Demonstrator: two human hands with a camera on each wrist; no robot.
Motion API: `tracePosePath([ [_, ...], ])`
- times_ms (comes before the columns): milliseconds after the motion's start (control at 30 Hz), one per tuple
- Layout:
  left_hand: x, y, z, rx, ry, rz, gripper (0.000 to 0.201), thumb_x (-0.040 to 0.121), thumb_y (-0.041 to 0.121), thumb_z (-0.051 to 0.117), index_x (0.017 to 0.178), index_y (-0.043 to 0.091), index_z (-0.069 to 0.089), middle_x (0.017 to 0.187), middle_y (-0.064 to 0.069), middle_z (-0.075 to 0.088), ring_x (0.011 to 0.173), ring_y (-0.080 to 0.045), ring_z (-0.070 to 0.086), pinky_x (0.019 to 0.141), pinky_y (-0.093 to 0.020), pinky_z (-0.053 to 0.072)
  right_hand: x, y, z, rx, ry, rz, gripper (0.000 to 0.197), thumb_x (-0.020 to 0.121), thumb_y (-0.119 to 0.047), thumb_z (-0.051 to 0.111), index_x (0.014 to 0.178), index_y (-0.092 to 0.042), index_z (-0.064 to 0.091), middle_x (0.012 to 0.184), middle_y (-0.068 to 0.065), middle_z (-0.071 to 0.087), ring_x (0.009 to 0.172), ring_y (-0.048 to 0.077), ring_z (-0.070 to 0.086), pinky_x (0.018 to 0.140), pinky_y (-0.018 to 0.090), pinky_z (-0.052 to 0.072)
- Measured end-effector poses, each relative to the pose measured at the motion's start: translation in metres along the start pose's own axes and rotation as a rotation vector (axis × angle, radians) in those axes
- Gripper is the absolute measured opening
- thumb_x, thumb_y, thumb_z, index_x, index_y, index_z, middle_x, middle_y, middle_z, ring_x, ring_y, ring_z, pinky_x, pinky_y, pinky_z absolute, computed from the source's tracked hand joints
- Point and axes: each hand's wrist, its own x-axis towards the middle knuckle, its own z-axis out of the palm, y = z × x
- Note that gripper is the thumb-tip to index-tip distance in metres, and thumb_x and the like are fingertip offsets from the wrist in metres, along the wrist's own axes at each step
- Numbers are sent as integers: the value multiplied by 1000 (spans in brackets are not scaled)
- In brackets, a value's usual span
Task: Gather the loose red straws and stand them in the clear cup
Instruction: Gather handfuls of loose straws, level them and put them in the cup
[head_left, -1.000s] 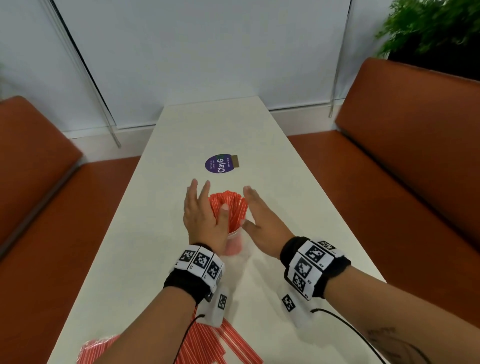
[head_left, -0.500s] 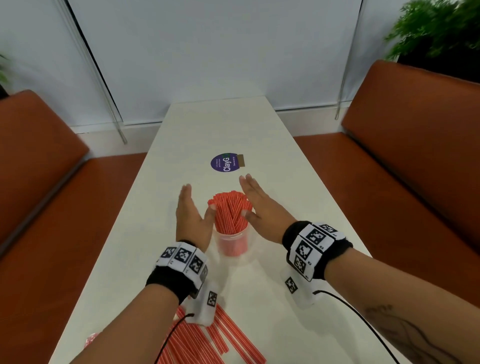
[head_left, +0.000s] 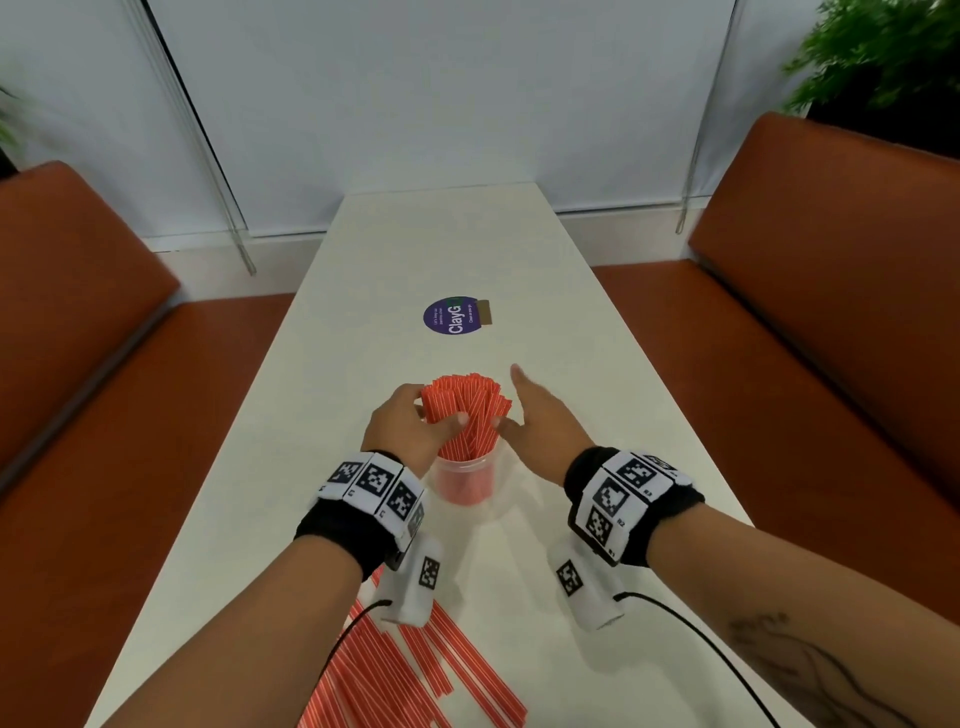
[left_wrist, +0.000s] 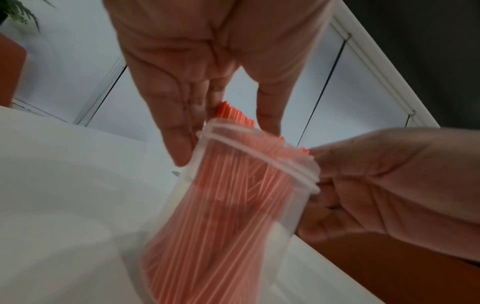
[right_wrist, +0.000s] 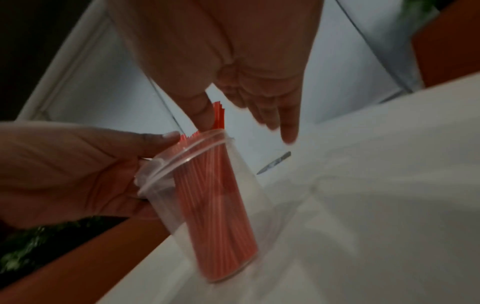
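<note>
A clear cup (head_left: 464, 483) stands on the white table (head_left: 597, 338), packed with upright red straws (head_left: 465, 408). My left hand (head_left: 439, 410) grips the left side of the bundle above the rim, fingers curled behind it and thumb in front. My right hand (head_left: 519, 405) is open on the bundle's right side, fingers straight and thumb touching the straws. In the left wrist view the straws (left_wrist: 233, 115) sit between the left hand's (left_wrist: 226, 142) fingers and thumb above the cup (left_wrist: 221, 216). In the right wrist view the right hand (right_wrist: 246, 131) hangs over the cup (right_wrist: 207, 205). Several loose red straws (head_left: 410, 670) lie near the table's front edge.
A purple round sticker (head_left: 456, 315) lies on the table beyond the cup. Orange-brown benches (head_left: 831, 322) run along both sides of the table. A green plant (head_left: 883, 57) stands at the back right. Cables trail from both wrist cameras over the near end of the table.
My left hand has gone from lying flat beside the straws to curling round the bundle. The right hand stays open on the right side, its thumb now against the straws.
</note>
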Motion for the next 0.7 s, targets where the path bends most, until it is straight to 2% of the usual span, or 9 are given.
tracePosePath([
  [67,0,7,5,39,37,19,44,81,29,68,118,9,54,118,-9,63,108,-26,59,88,-30,47,1,0,4,40,8,-2,41,96,-21,49,136,-14,48,138,6,53,128,24,48,100,26,37],
  [133,3,14,9,81,79,51,27,85,20,62,108,7,58,111,-11,66,102,-27,61,79,-27,41,3,-3,5,-23,39,-44,33,94,-23,51,126,-15,58,124,6,61,117,24,54,95,29,40],
  [200,7,18,11,82,85,74,21,86,13,57,106,7,60,107,-12,67,98,-28,61,77,-28,43,7,-3,2,-67,42,-45,40,93,-29,53,131,-18,54,125,7,58,118,25,52,97,33,41],
  [267,10,17,13,62,56,80,25,85,8,57,110,8,59,109,-13,67,95,-30,63,81,-35,51,11,-2,-2,-20,34,-2,47,91,-28,56,137,-17,47,130,7,55,121,25,52,99,34,40],
  [400,9,12,16,-30,9,37,55,82,8,63,134,12,43,129,-13,56,112,-31,58,95,-46,50,10,-3,-2,157,70,13,60,87,-17,63,139,-13,34,137,7,49,124,24,51,98,30,40],
  [467,10,11,16,-2,-3,68,63,85,10,62,142,13,33,142,-9,46,125,-27,50,106,-43,41,7,-4,0,154,122,-15,66,91,-14,57,147,-14,21,150,6,33,134,22,42,107,32,35],
  [533,9,12,16,113,-25,135,59,91,11,52,145,12,28,150,-7,36,136,-23,38,114,-34,30,3,-3,2,149,147,-48,67,93,-8,50,149,-16,14,155,5,25,137,21,37,110,32,33],
  [633,4,17,19,215,-78,234,53,95,5,41,145,9,26,152,-7,31,140,-20,31,113,-27,24,0,-2,3,206,136,-42,72,94,-2,42,151,-20,3,157,5,22,136,22,39,110,33,34],
  [700,3,19,21,264,-88,278,52,94,1,38,144,6,25,151,-9,30,139,-21,31,113,-27,24,-1,-2,4,167,73,-28,71,94,-2,38,152,-18,-1,159,6,17,141,21,31,112,29,27],
])
